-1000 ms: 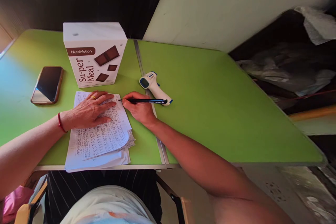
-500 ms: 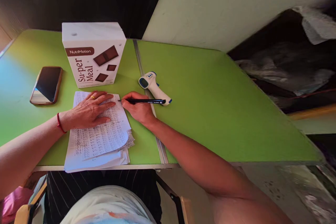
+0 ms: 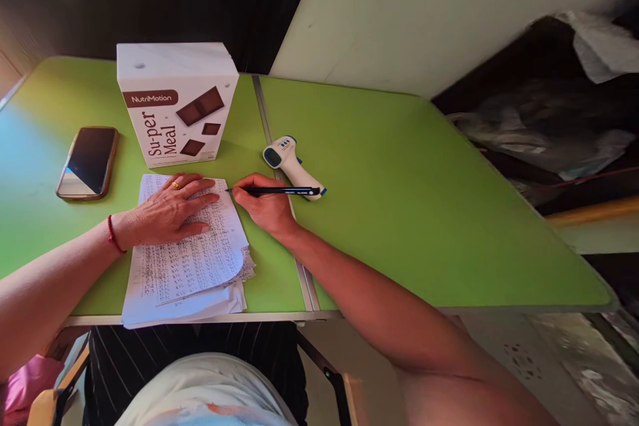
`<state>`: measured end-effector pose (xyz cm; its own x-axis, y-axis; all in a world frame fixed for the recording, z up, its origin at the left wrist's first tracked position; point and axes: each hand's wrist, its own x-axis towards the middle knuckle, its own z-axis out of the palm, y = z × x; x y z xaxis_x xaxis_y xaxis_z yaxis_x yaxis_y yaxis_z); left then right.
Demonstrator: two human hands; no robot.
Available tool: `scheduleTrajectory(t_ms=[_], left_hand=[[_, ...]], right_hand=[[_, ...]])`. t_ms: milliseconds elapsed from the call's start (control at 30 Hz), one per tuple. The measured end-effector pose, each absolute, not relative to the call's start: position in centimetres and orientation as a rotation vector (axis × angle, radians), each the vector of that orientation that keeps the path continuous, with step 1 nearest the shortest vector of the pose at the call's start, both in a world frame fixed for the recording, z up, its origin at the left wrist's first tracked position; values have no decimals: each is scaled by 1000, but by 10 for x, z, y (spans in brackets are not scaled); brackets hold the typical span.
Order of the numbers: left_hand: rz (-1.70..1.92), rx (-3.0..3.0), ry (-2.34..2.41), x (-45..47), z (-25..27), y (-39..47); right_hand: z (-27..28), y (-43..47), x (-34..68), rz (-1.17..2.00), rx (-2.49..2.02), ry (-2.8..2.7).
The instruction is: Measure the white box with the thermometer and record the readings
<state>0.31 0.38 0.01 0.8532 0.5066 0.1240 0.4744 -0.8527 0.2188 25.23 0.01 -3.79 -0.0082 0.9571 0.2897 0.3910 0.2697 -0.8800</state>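
Note:
My left hand [image 3: 174, 210] lies flat with spread fingers on a stack of handwritten paper sheets [image 3: 200, 273]. A ring and a red wrist cord show on it. The top sheet is covered with rows of dense writing, and its lower right corner curls. Pinched in my right hand [image 3: 264, 206] is a black pen [image 3: 294, 191]. Its tip points left at the upper right edge of the top sheet; whether it touches cannot be made out. Beyond the pen's back end lies a white infrared thermometer [image 3: 294, 163] with blue buttons, partly covered by the pen.
A white Su-per Meal box [image 3: 177, 106] stands upright behind the papers. A smartphone [image 3: 88, 163] lies at the left on the green table [image 3: 424, 213]. A metal seam [image 3: 262, 106] crosses the tabletop. Plastic bags [image 3: 549, 126] sit on a dark shelf at the right.
The pen's back end has shifted slightly right and up, with a small turn of my right hand. My left hand and the papers stay in place.

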Motion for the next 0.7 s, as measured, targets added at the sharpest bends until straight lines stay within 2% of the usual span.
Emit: scheduleTrajectory(t_ms=[700], left_hand=[[282, 2845, 749, 1, -1, 5]], right_hand=[[-37, 0, 252, 720, -1301, -1582]])
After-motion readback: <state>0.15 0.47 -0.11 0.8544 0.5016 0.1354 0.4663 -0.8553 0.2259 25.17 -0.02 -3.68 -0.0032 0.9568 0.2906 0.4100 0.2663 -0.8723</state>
